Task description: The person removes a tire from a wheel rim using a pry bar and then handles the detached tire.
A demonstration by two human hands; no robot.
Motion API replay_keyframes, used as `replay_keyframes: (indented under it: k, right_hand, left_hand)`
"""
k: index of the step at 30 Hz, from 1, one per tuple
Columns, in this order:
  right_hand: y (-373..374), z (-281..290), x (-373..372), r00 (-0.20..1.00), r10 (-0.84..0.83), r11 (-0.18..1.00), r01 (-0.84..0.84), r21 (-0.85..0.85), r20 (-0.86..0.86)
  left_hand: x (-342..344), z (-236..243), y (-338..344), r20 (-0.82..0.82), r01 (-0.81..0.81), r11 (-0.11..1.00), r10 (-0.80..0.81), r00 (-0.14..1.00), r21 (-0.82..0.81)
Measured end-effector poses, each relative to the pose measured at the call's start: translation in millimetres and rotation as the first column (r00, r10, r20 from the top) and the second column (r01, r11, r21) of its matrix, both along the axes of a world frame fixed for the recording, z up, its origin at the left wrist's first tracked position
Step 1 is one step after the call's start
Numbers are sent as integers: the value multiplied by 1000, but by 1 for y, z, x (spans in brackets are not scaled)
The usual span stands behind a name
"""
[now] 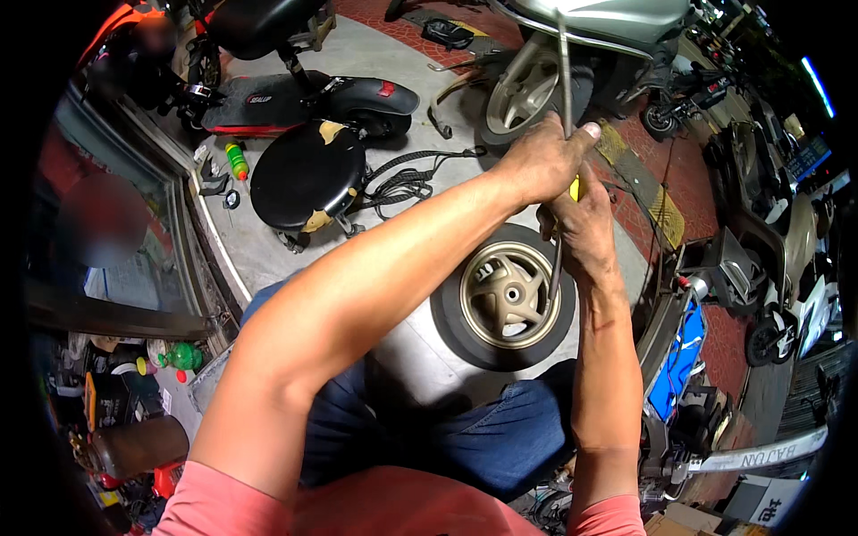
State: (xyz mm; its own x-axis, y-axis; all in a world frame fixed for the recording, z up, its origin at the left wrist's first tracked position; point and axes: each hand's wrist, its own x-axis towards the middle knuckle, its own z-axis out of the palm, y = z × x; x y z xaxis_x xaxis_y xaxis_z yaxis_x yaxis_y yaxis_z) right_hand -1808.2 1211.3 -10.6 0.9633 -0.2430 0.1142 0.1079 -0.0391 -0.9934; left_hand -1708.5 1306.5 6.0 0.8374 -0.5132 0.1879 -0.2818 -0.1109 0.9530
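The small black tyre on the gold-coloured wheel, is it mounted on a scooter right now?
No, the small black tyre on the gold-coloured wheel lies flat and detached in front of the person's knees, with a long metal lever gripped by both hands against its rim.

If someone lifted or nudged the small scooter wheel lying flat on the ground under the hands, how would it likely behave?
The scooter wheel probably feels heavy for its size: a thick black tyre on a cast metal rim. Lying flat on the pavement, it seems unlikely to roll or tip; stood on edge it would roll readily. The tyre looks stiff, since both the left hand and right hand grip long metal levers against it.
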Motion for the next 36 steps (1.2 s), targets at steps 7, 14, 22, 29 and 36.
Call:
replay_keyframes:
  k: [7, 14, 22, 29, 36]
  right_hand:
    - [-70, -24, -9, 911, -381, 924, 376, 62, 156]
    - [-185, -91, -74, 815, -541, 837, 498, -229, -205]
    - [-26, -314, -271, 558, -668, 744, 483, -462, -493]
    - [93, -376, -423, 168, -543, 802, 394, -449, -823]
    - [118, -380, -417, -18, -480, 856, 211, -472, -877]
  left_hand:
    - [-52, -81, -13, -140, -124, 991, 115, 983, -54]
    - [-159, -274, 98, 138, 195, 509, -544, 827, 838]
    - [-133, -361, 87, 176, 340, 361, -865, 469, 868]
    - [-108, -337, 39, -104, 513, 87, -938, 332, 854]
    - [-105, -348, 46, -104, 568, 169, -903, 416, 806]
